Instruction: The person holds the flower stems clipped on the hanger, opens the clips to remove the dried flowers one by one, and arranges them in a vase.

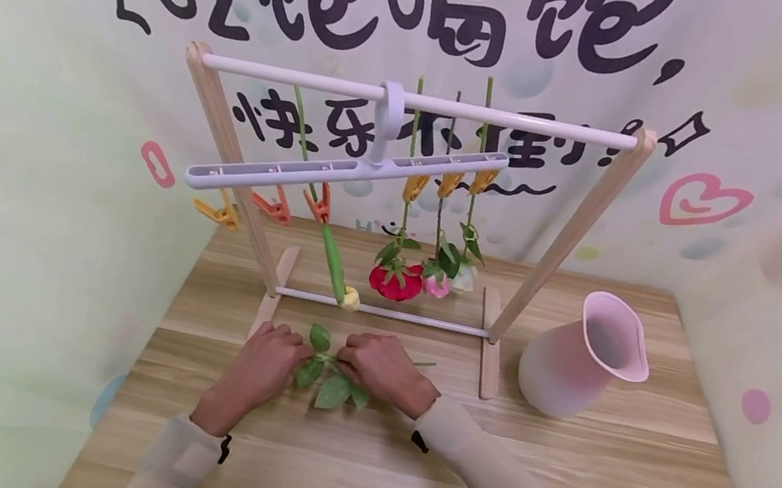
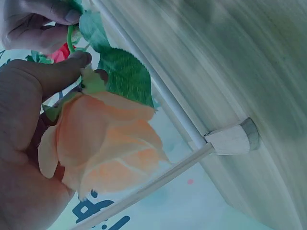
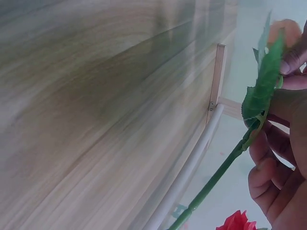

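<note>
A peach rose (image 2: 110, 139) is held between both hands, low over the tabletop in front of a wooden rack. My left hand (image 1: 270, 365) grips it just under the bloom, thumb and fingers around the base of the flower head. Farther along the green stem (image 3: 206, 189), my right hand (image 1: 380, 369) pinches it beside the leaves (image 1: 334, 392). In the head view the bloom is hidden behind the left hand, while the stem's end pokes out past the right hand.
From the rack's top bar (image 1: 265, 72) hangs a tilted lilac clip hanger (image 1: 326, 171). Its clips hold, upside down, a pale yellow tulip (image 1: 350, 299), a red rose (image 1: 396, 280), a pink flower (image 1: 436, 286) and a white one (image 1: 464, 276). A pink-white vase (image 1: 562, 371) stands at right.
</note>
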Demonstrator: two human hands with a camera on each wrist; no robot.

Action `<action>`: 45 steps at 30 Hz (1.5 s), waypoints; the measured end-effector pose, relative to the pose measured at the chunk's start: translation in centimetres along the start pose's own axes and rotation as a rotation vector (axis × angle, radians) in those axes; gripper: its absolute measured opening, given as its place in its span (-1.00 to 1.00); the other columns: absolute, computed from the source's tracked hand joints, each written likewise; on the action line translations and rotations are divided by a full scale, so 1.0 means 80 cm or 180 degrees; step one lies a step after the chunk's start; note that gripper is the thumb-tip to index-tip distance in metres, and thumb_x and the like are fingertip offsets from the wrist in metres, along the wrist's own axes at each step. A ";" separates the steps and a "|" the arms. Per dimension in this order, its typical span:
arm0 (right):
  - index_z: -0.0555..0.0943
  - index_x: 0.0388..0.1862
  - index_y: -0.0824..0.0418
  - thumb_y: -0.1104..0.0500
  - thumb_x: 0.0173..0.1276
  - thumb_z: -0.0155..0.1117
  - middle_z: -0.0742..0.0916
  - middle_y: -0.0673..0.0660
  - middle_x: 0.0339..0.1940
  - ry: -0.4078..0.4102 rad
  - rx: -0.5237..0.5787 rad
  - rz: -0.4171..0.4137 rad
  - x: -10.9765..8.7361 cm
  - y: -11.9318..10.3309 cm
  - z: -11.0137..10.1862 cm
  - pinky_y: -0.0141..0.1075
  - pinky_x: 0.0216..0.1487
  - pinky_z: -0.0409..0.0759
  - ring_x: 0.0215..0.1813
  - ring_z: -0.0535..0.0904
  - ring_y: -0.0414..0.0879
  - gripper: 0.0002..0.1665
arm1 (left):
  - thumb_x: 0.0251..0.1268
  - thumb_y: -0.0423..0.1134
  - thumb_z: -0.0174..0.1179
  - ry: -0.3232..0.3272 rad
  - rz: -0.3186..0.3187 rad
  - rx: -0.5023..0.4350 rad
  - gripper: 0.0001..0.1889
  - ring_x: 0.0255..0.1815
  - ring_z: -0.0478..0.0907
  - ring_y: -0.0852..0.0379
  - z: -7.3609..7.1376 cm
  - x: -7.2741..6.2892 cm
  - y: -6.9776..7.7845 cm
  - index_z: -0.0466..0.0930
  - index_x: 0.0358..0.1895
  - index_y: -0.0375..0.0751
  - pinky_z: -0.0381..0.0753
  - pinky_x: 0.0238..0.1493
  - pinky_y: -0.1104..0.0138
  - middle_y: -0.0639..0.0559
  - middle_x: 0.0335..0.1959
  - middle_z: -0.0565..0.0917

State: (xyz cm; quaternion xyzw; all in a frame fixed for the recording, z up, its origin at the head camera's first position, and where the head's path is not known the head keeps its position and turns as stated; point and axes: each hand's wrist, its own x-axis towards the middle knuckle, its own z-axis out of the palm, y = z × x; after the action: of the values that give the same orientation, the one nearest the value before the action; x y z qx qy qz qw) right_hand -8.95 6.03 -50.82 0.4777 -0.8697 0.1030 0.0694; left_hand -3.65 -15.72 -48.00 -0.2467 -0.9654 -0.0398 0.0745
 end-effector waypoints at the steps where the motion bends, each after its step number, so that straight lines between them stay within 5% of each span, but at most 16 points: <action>1: 0.73 -0.34 -0.04 0.01 0.40 0.30 0.62 -0.13 -0.48 0.0011 0.0004 -0.0007 -0.001 0.000 -0.001 -0.40 -0.47 0.50 -0.44 0.54 -0.30 -0.86 | 0.12 -0.32 0.39 0.0031 -0.0019 -0.0017 -0.88 -0.30 0.54 0.07 0.000 0.000 -0.001 0.78 -0.28 -0.03 0.34 -0.24 0.22 0.07 -0.38 0.72; 12: 0.73 -0.34 -0.06 0.02 0.41 0.29 0.64 -0.13 -0.43 0.0102 -0.0010 0.0059 -0.014 0.007 -0.005 -0.36 -0.38 0.57 -0.37 0.57 -0.29 -0.86 | 0.24 -0.03 0.33 0.0535 -0.0153 -0.0306 -0.73 -0.08 0.60 -0.07 -0.010 0.000 -0.013 0.76 -0.17 -0.14 0.47 -0.05 0.01 -0.04 -0.19 0.73; 28: 0.74 -0.33 -0.02 0.07 0.39 0.31 0.67 -0.12 -0.40 0.0213 0.0027 0.0225 -0.033 0.021 -0.010 -0.36 -0.37 0.59 -0.37 0.57 -0.27 -0.89 | 0.17 -0.01 0.36 0.1213 -0.0850 -0.1013 -0.56 -0.14 0.66 -0.19 -0.032 0.013 -0.032 0.68 -0.08 -0.33 0.50 -0.06 -0.12 -0.16 -0.22 0.75; 35: 0.74 -0.32 -0.02 0.07 0.38 0.32 0.67 -0.11 -0.39 0.0246 0.0001 0.0262 -0.040 0.023 -0.013 -0.32 -0.36 0.61 -0.32 0.60 -0.24 -0.90 | 0.30 -0.03 0.28 0.1212 -0.0961 -0.1532 -0.53 -0.02 0.63 -0.17 -0.044 0.034 -0.031 0.60 0.11 -0.33 0.45 0.10 -0.10 -0.19 -0.09 0.73; 45: 0.74 -0.33 -0.03 0.08 0.36 0.34 0.66 -0.12 -0.39 0.0290 0.0012 0.0342 -0.055 0.030 -0.017 -0.30 -0.34 0.62 -0.31 0.60 -0.24 -0.92 | 0.33 -0.22 0.27 0.0874 -0.0770 -0.2310 -0.69 0.07 0.58 -0.14 -0.048 0.065 -0.018 0.62 0.06 -0.29 0.52 0.11 -0.07 -0.20 0.00 0.69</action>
State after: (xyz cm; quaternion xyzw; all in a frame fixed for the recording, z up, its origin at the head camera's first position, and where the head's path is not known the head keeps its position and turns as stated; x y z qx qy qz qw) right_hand -8.56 11.22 -50.75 0.4253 -0.8898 0.1298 0.1024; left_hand -8.35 -14.97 -43.43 -0.1340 -0.8918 -0.4191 0.1056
